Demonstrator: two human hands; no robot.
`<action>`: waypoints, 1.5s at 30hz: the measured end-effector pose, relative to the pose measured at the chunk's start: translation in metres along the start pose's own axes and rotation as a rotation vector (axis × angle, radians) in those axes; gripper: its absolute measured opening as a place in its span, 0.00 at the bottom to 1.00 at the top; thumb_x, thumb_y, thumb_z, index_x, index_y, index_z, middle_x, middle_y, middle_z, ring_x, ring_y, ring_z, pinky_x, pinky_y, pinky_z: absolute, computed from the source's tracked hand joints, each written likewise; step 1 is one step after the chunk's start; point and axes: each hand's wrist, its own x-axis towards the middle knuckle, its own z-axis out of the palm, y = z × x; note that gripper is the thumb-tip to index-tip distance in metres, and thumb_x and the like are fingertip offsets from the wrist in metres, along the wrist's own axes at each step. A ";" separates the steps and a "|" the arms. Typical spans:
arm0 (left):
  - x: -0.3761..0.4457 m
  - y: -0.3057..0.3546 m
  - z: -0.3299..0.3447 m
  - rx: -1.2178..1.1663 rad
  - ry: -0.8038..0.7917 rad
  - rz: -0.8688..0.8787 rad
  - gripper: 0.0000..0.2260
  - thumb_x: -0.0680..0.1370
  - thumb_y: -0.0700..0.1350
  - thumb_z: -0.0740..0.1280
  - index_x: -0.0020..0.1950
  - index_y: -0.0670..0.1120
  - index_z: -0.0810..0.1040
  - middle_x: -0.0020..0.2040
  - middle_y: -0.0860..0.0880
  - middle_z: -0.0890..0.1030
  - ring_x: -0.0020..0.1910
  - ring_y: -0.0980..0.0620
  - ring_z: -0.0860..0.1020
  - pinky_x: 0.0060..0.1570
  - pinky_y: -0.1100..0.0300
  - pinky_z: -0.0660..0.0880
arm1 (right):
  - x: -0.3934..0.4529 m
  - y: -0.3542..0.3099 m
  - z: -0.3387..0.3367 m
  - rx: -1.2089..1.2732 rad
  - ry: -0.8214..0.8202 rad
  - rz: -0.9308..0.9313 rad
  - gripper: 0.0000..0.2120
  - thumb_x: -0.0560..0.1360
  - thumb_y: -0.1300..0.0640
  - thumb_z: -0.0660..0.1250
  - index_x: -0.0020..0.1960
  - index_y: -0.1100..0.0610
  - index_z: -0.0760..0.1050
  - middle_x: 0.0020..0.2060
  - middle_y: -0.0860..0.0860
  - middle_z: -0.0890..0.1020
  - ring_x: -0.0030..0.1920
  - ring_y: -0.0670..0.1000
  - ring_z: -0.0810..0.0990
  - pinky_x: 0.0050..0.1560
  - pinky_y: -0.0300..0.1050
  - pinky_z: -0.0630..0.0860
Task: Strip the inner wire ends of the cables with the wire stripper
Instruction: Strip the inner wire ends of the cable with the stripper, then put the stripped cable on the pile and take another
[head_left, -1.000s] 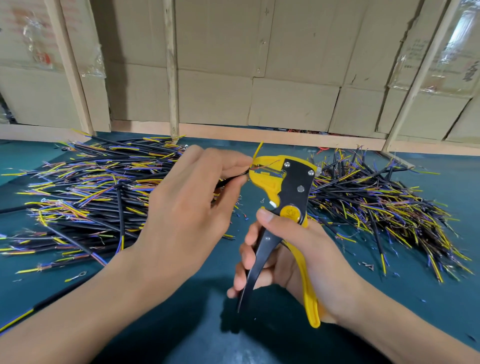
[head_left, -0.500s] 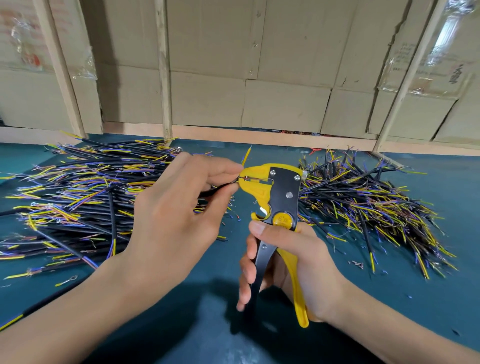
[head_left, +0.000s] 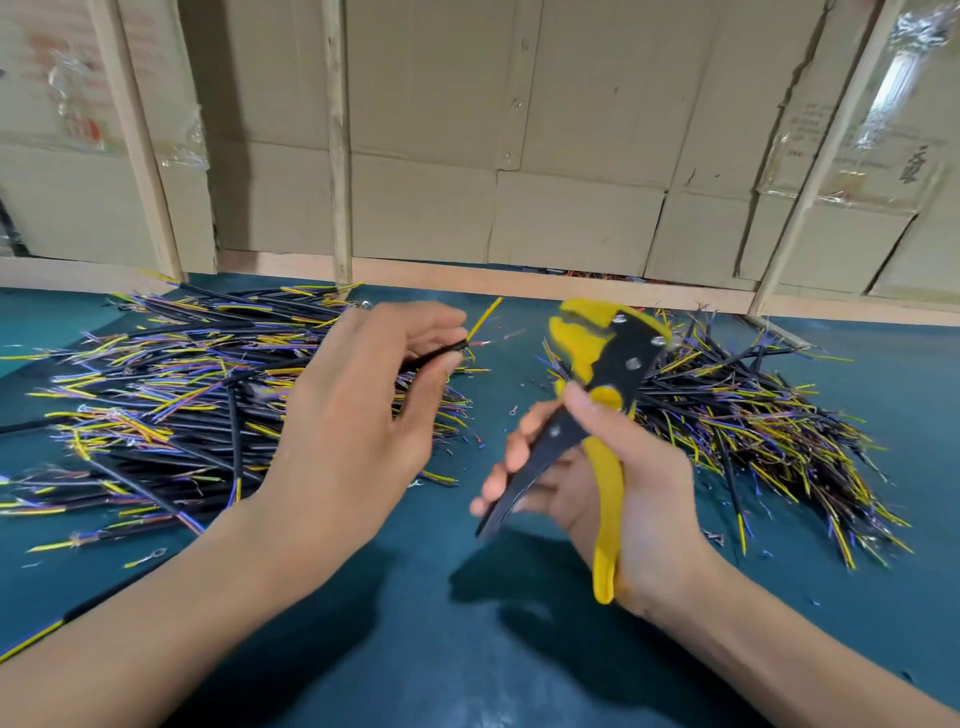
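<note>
A worker's left hand (head_left: 358, 410) pinches a black cable (head_left: 434, 353) between thumb and fingertips above a teal work surface (head_left: 415, 649), the cable's yellow inner wire (head_left: 485, 314) pointing up and away while a thinner reddish strand juts toward the tool. The right hand (head_left: 618, 493) grips a yellow-and-black wire stripper (head_left: 602, 395), thumb laid across the pivot and fingers curled round the black handle, the yellow handle lying against the palm; the tool's head tilts up and to the right, apart from the cable end, and is blurred. Both forearms reach in from the near edge of the bench. A broad pile of black cables (head_left: 166, 395) with yellow, blue and purple ends lies to the left behind the left hand, and a second heap (head_left: 753, 426) spreads out to the right behind the stripper. Small clippings dot the mat between them. Cardboard panels (head_left: 571, 218) framed by pale wooden battens (head_left: 340, 156) close off the back of the bench.
</note>
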 end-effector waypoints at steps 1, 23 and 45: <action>0.001 -0.002 0.000 0.029 -0.016 0.018 0.15 0.78 0.36 0.72 0.61 0.49 0.76 0.53 0.51 0.83 0.54 0.61 0.80 0.57 0.73 0.70 | 0.002 -0.004 -0.002 0.002 0.055 -0.043 0.17 0.71 0.47 0.72 0.43 0.62 0.79 0.36 0.62 0.78 0.35 0.63 0.81 0.42 0.65 0.82; 0.010 -0.028 0.004 0.324 -0.206 0.418 0.21 0.78 0.35 0.68 0.70 0.46 0.72 0.54 0.46 0.82 0.54 0.41 0.78 0.54 0.44 0.75 | 0.012 -0.032 -0.034 -0.149 0.147 -0.085 0.14 0.66 0.76 0.71 0.47 0.65 0.76 0.36 0.61 0.79 0.35 0.60 0.80 0.44 0.60 0.82; 0.025 -0.071 -0.025 0.796 -0.487 -0.282 0.10 0.79 0.45 0.67 0.59 0.52 0.81 0.56 0.46 0.78 0.60 0.39 0.71 0.58 0.44 0.66 | 0.003 -0.096 -0.092 -0.249 1.078 -0.648 0.08 0.78 0.60 0.67 0.57 0.58 0.75 0.55 0.56 0.84 0.43 0.56 0.85 0.51 0.51 0.83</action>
